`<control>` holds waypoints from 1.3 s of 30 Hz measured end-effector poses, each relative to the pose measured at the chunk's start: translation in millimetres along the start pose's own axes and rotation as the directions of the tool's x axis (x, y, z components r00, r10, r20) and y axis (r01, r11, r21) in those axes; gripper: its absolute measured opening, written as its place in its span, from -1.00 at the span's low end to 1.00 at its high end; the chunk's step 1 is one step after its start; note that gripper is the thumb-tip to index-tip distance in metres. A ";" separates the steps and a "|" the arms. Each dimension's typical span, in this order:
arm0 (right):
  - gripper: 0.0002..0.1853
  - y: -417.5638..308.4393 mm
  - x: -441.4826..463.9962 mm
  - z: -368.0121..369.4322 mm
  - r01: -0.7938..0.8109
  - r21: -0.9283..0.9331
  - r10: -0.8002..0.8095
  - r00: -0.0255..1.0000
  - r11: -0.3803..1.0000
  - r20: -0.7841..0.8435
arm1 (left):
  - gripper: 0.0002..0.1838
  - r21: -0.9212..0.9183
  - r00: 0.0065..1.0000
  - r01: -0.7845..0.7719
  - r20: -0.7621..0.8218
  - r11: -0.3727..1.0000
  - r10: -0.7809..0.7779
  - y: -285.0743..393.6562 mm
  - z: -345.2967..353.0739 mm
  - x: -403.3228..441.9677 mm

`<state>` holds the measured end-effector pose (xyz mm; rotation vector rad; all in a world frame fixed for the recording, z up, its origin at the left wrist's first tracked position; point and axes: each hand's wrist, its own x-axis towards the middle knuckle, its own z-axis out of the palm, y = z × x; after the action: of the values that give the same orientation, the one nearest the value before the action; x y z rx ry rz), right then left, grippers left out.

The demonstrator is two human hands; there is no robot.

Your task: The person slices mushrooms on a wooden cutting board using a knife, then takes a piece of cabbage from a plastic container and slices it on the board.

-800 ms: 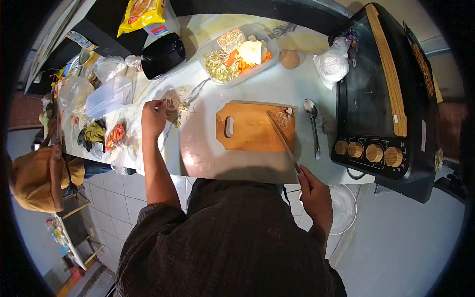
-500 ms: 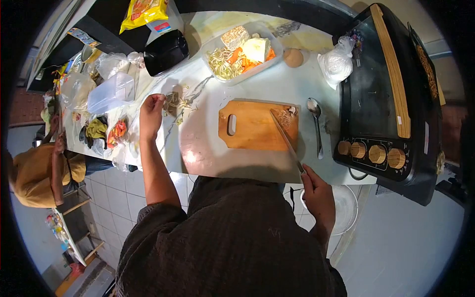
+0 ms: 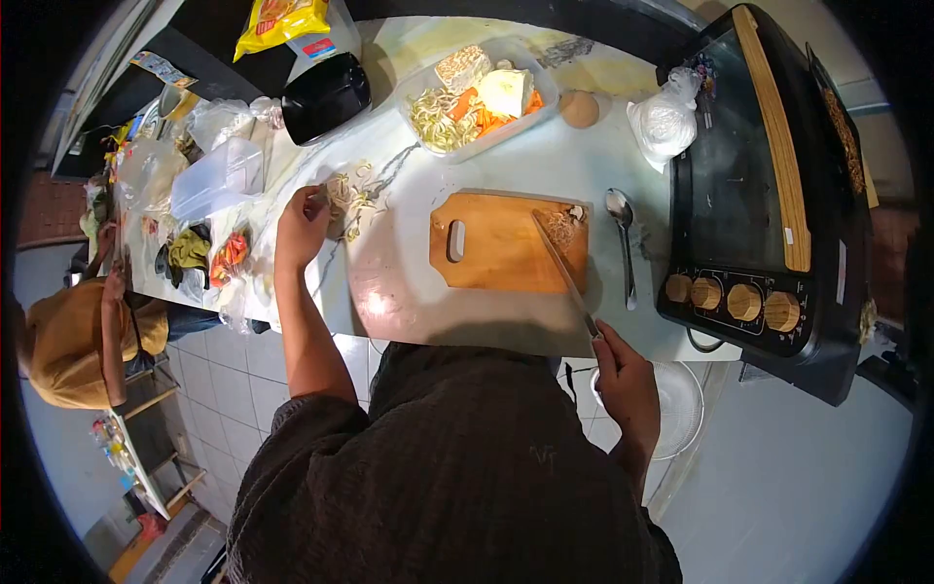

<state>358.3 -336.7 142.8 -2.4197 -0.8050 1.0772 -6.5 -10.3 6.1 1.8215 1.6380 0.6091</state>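
My right hand (image 3: pixel 628 384) is wrapped round the handle of a knife (image 3: pixel 564 271) at the counter's front edge. The blade slants up and left, its tip over the right part of a wooden cutting board (image 3: pixel 496 255). Small pale brown shreds (image 3: pixel 561 230) and a whitish bit lie by the tip. My left hand (image 3: pixel 304 226) is closed, fingers curled, beside a small scatter of bean sprouts (image 3: pixel 356 202) left of the board; what it holds, if anything, is hidden. Behind the board stands a clear plastic container (image 3: pixel 467 153) of bean sprouts, orange shreds, a white block and a grainy block.
A spoon (image 3: pixel 623 243), a tied white bag (image 3: pixel 665 127) and a black oven (image 3: pixel 744 175) are to the right. An egg (image 3: pixel 580 109) sits by the container. Leftward are a black bowl (image 3: pixel 326 97), an empty clear box (image 3: pixel 219 180) and plastic bags. Another person (image 3: pixel 73 341) is at far left.
My left hand has turned, its fingers curling inward, and a greyish patch beside it no longer shows over the sprouts. My right hand and the knife have barely moved.
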 end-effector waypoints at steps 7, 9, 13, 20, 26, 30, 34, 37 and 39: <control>-0.57 -0.8 -0.4 0.6 -0.019 0.010 0.019 1.000 1.000 0.000 | -0.70 -0.025 0.998 -0.050 -0.025 0.998 0.049 -3.9 6.5 2.0; -0.57 -3.7 -0.9 -0.2 -0.027 0.019 0.027 1.000 0.999 0.006 | -0.71 -0.018 0.998 -0.044 -0.041 0.999 0.043 2.5 4.3 0.1; -0.57 -3.7 -2.2 0.2 -0.055 0.005 0.055 0.998 0.998 0.013 | -0.75 0.019 0.999 -0.002 -0.037 1.000 0.003 7.7 -3.6 -1.9; -0.57 -6.7 -1.8 -2.4 -0.058 -0.019 0.059 0.998 0.998 0.030 | -0.76 -0.087 0.996 -0.012 -0.092 0.996 0.003 31.6 -13.4 -3.3; -0.58 -0.3 -0.7 -0.9 -0.020 -0.016 0.020 1.000 1.000 0.014 | -0.81 -0.284 0.993 -0.119 -0.051 0.951 0.109 77.9 15.1 -12.2; -0.58 -5.9 -3.1 -1.2 -0.052 0.037 0.050 0.998 0.998 0.029 | -0.86 -0.207 0.942 -0.267 0.152 0.941 0.300 122.1 59.4 -35.1; -0.57 -6.0 -4.4 1.5 -0.036 0.097 0.034 0.999 0.995 0.027 | -0.79 -0.162 0.870 -0.310 0.348 0.937 0.349 151.9 108.1 -59.0; -0.56 -8.9 -6.9 4.3 -0.043 0.140 0.037 0.998 0.989 0.046 | -0.79 -0.094 0.799 -0.542 0.250 0.835 0.547 157.9 128.2 -66.1; -0.56 -11.3 -8.2 5.6 -0.052 0.143 0.045 0.997 0.988 0.056 | -0.79 -0.077 0.786 -0.565 0.250 0.821 0.565 160.9 130.9 -67.5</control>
<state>345.6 -332.6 149.8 -2.3095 -0.6628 1.1794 189.6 -102.7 30.2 2.2972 0.8999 0.5763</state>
